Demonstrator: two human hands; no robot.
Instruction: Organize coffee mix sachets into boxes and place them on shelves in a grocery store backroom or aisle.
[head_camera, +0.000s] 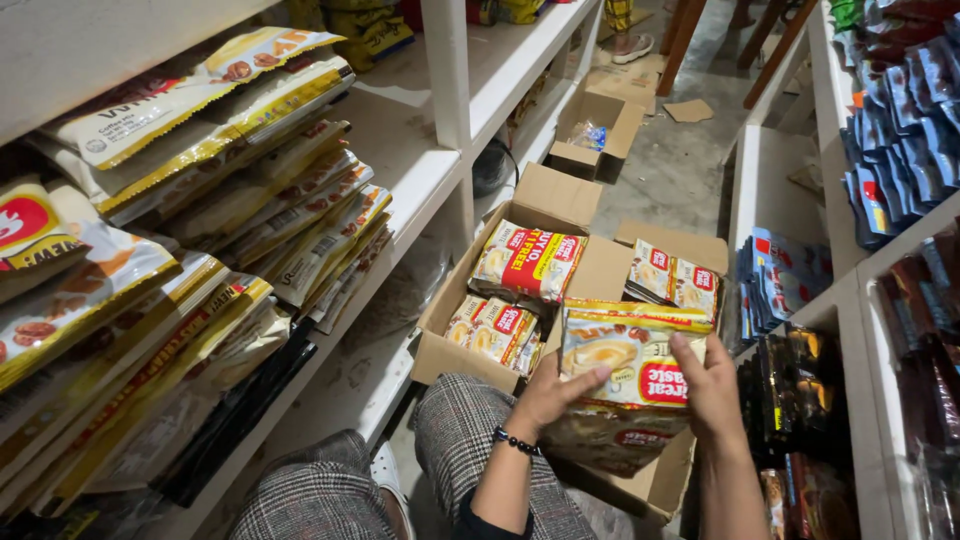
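Yellow-cream packet (625, 385) (red label) clasped by left hand (548, 395), right hand (712, 388); above cardboard box (590, 275).

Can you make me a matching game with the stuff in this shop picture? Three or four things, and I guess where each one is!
Things:
1. coffee packet
2. open cardboard box
3. blue packets
4. small box

Places:
A. far down the aisle floor
B. in both hands
C. upper right shelf
D. on the floor, by the knees

Pairs: 1-B, 2-D, 3-C, 4-A
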